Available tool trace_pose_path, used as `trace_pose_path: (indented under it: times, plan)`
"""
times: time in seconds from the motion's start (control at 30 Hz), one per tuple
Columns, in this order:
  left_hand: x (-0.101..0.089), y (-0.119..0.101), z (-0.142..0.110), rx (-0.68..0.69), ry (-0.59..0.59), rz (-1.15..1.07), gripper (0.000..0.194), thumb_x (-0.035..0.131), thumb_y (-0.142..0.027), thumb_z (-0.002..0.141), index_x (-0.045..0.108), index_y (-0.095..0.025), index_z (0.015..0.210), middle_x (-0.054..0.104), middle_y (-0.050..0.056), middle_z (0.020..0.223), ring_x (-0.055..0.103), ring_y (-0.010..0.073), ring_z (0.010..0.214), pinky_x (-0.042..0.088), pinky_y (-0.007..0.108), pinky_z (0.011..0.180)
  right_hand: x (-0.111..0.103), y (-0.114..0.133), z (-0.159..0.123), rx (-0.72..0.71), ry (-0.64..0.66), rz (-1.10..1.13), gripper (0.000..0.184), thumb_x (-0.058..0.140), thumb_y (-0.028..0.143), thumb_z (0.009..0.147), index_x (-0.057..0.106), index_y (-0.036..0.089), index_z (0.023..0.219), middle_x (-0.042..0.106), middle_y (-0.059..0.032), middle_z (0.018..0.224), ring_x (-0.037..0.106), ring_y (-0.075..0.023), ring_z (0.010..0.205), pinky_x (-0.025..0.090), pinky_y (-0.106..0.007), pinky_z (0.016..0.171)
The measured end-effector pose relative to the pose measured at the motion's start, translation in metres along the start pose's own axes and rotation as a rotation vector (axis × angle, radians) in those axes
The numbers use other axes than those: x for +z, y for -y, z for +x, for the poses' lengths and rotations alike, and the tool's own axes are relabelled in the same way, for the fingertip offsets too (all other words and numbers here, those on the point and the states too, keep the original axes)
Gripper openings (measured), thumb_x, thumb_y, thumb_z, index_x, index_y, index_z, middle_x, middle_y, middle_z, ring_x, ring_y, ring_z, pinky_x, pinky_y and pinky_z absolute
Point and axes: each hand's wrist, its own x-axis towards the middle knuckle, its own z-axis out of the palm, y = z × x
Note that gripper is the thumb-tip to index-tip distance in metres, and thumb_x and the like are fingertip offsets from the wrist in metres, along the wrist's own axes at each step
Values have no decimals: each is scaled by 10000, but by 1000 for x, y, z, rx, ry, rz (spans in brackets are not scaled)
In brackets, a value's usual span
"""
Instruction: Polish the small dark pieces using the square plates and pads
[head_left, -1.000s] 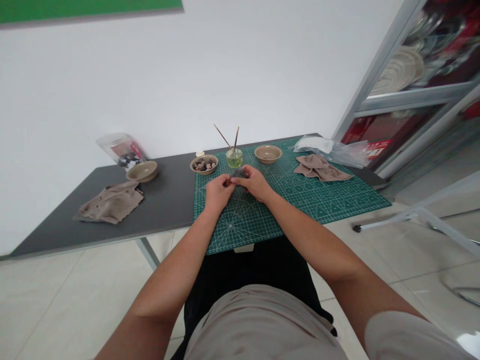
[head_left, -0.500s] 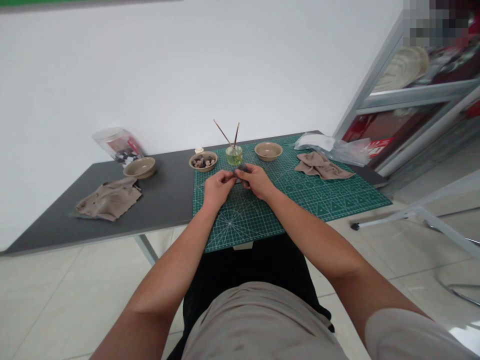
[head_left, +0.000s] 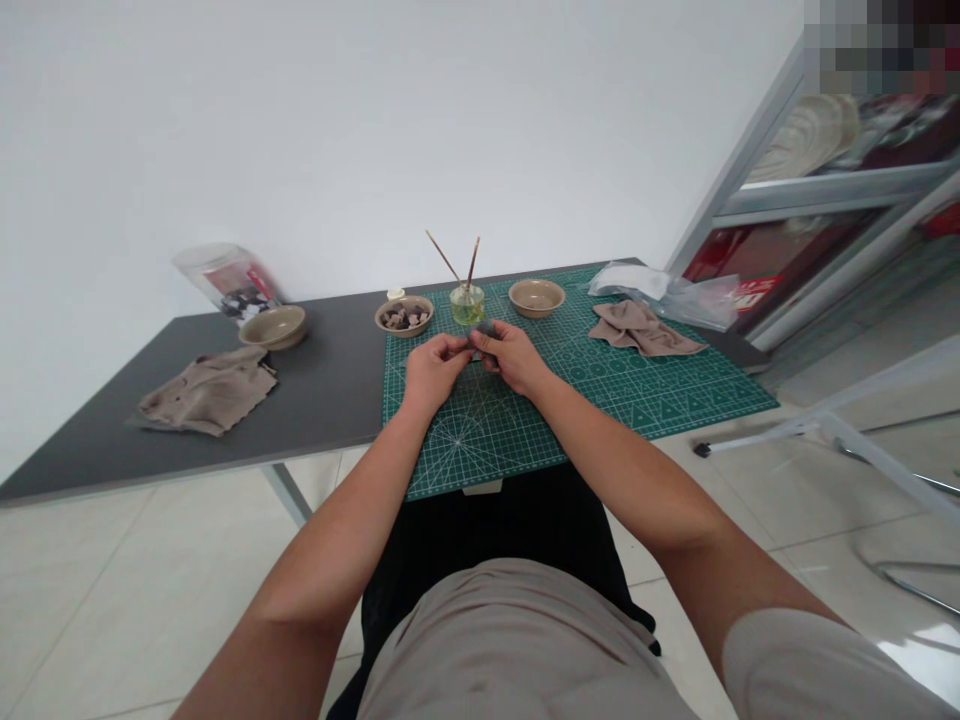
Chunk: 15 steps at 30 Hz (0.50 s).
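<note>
Both hands meet above the green cutting mat (head_left: 517, 430). In my right hand (head_left: 514, 358) the fingers are wrapped round a small dark grey lump (head_left: 486, 328), whose top shows above the thumb; its kind is unclear. My left hand (head_left: 436, 370) is closed in a pinch against the lump's left side, and what lies between its fingertips is too small to name. Just beyond the hands stands a small glass jar (head_left: 467, 308) of yellow-green liquid with two thin brushes (head_left: 472, 262) in it. A bowl of dark and brown chunks (head_left: 405, 318) sits left of the jar.
Right of the jar are a tan bowl (head_left: 537, 296), a brown cloth (head_left: 645, 330) and a clear plastic bag (head_left: 675, 296). On the left lie another bowl (head_left: 274, 328), a second cloth (head_left: 210, 392) and a clear plastic container (head_left: 225, 275). A white wall (head_left: 375, 130) rises behind the table.
The view has shifted slightly, so the table's things sit a little further left and up. Both hands stay together at the grey lump, with hardly any change in grip.
</note>
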Motion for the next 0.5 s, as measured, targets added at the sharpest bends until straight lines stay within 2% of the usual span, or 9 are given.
trace_pose_path:
  times: [0.13,0.23,0.37,0.5]
  plan:
    - [-1,-4,-2,-16,-10,-4,134,746,-292,714,703,-183,779,702,-9,719,597,130,637,452,251,614,-1,-1,2,2,6,31,466,823,554,659,517,215,751,480,70,591,368,-67,456,218,-219,403]
    - [-1,-5,-2,-5,-3,45,109,717,-271,729,660,-185,697,641,-30,639,540,109,579,418,241,579,0,-3,1,-36,9,-65,436,816,529,680,524,217,769,482,70,612,390,-80,494,272,-223,429]
    - [-2,-3,-2,33,3,152,174,676,-228,735,573,-189,599,558,-48,569,496,98,558,384,238,567,0,-5,-1,-90,-25,-213,413,819,502,684,537,220,792,521,52,680,457,-112,606,356,-229,505]
    - [-2,-4,-2,7,-10,106,115,696,-268,740,643,-190,673,631,-30,631,546,112,596,421,239,580,1,-3,-2,-88,-31,-203,414,771,547,732,514,224,765,501,58,632,438,-105,559,327,-227,475]
